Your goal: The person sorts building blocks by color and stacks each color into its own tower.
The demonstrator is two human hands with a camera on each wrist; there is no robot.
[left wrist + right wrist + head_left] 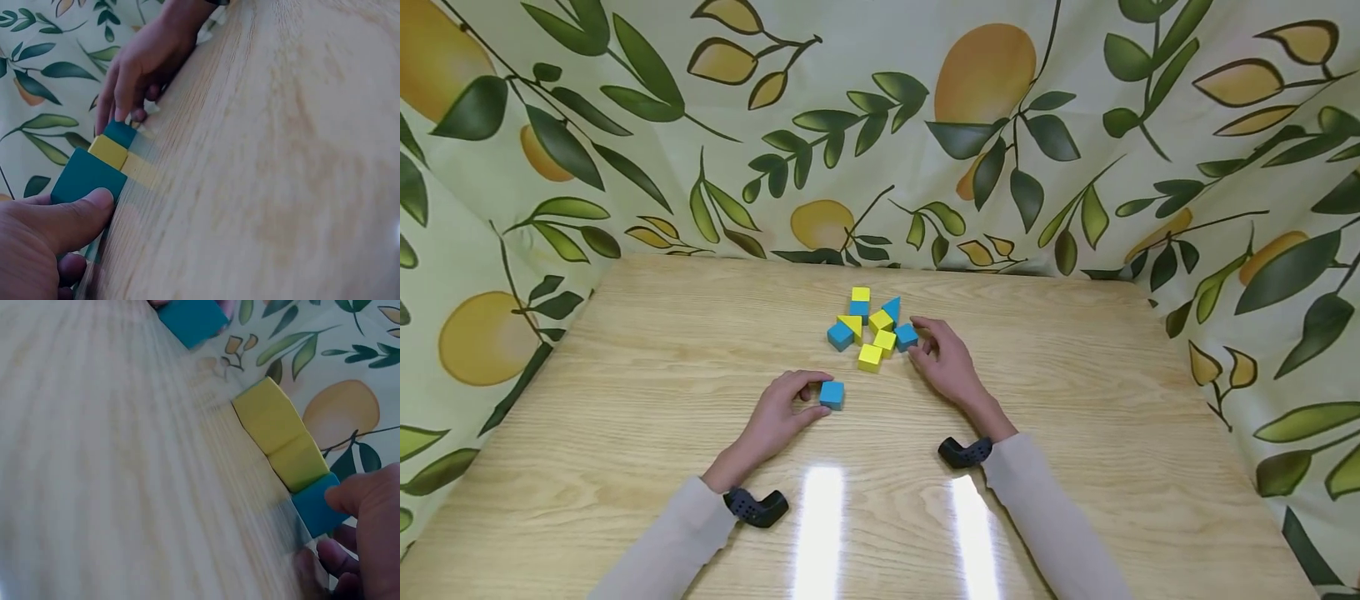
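Note:
In the head view my left hand (777, 419) pinches a blue cube (832, 395) between thumb and fingers, on the near side of a cluster of blocks. The left wrist view shows the thumb on this blue cube (87, 178). At the cluster's right edge my right hand (952, 367) holds another blue cube (906, 337) between thumb and index finger. Beside that cube lie a yellow cube (884, 342) and, nearer to me, a second yellow cube (869, 358). Seen from the right wrist, the right thumb presses the blue cube (320, 505).
Farther back in the cluster are a blue triangle (891, 309), a yellow triangle (853, 325), a yellow cube (881, 322) and a blue cube (840, 336). A yellow cube (861, 294) adjoins a blue one (859, 312). Patterned cloth (865, 50) borders the wooden table (662, 333).

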